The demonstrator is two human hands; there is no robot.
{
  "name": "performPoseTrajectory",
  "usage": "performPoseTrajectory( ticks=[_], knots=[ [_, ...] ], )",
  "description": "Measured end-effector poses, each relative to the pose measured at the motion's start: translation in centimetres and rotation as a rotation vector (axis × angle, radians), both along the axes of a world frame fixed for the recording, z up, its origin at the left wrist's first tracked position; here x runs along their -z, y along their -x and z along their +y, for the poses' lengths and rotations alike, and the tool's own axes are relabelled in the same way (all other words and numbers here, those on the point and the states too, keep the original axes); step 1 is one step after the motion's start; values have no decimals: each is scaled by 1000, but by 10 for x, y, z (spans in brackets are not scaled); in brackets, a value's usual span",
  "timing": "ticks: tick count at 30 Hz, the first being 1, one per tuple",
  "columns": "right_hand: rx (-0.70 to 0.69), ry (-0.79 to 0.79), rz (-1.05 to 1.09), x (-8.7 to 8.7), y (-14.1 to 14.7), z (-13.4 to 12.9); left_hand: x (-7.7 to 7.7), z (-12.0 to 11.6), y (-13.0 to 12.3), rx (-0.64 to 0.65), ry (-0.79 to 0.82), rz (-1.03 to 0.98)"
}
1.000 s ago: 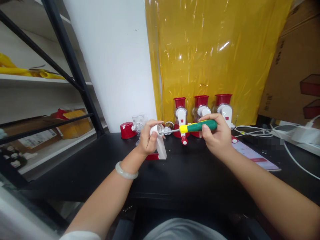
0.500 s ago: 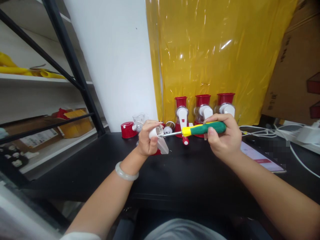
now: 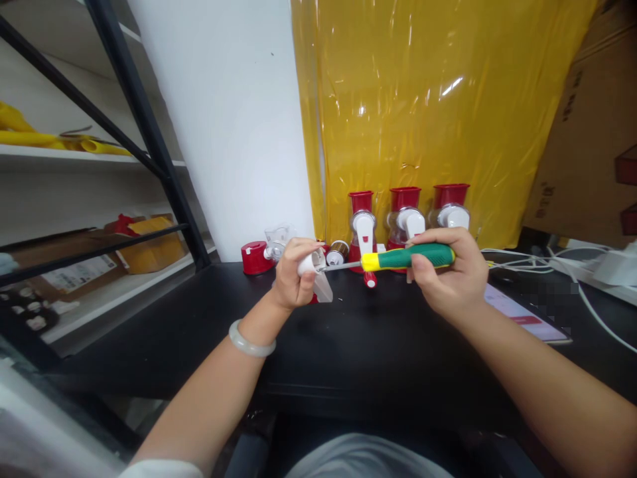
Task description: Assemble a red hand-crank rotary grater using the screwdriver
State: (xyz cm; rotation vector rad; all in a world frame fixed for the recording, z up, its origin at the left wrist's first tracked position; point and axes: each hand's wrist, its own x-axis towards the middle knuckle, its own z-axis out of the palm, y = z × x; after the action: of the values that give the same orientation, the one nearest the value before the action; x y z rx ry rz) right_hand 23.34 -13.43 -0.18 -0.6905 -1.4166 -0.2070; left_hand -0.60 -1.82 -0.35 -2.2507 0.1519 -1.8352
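Observation:
My left hand (image 3: 293, 273) is closed around a white plastic crank handle (image 3: 323, 289), whose round hollow end faces right. In my right hand (image 3: 450, 269) is a screwdriver (image 3: 411, 258) with a green and yellow grip, held level. Its metal shaft points left, and the tip meets the white part at its round end; the exact contact is too small to make out. Behind my left hand sit a red base (image 3: 255, 257) and a clear plastic housing (image 3: 276, 247). A grater drum (image 3: 338, 253) lies just beyond the screwdriver shaft.
Several red and white rotary graters, among them the leftmost grater (image 3: 361, 222), stand along the back of the black table (image 3: 199, 332). A tablet (image 3: 527, 315) and white cables (image 3: 527, 264) lie at the right. Shelving (image 3: 169, 172) rises on the left.
The right hand has shifted slightly right and the screwdriver grip has turned a little in its fingers. My left hand and the white handle stay almost where they were.

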Motion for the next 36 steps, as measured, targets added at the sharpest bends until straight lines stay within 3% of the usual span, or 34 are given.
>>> performPoseTrajectory(
  ticks=[8, 15, 25, 36],
  knots=[
    [-154, 141, 91, -4, 0, 4, 0, 0, -1, -3, -9, 53],
    [-203, 244, 141, -3, -1, 10, -1, 1, -2, -27, -15, 78],
    [-50, 181, 102, -2, -1, 9, -2, 2, -1, -27, -1, 109],
    [-4, 45, -22, -4, -7, 8, -5, 1, 2, -81, 29, 163]
  ],
)
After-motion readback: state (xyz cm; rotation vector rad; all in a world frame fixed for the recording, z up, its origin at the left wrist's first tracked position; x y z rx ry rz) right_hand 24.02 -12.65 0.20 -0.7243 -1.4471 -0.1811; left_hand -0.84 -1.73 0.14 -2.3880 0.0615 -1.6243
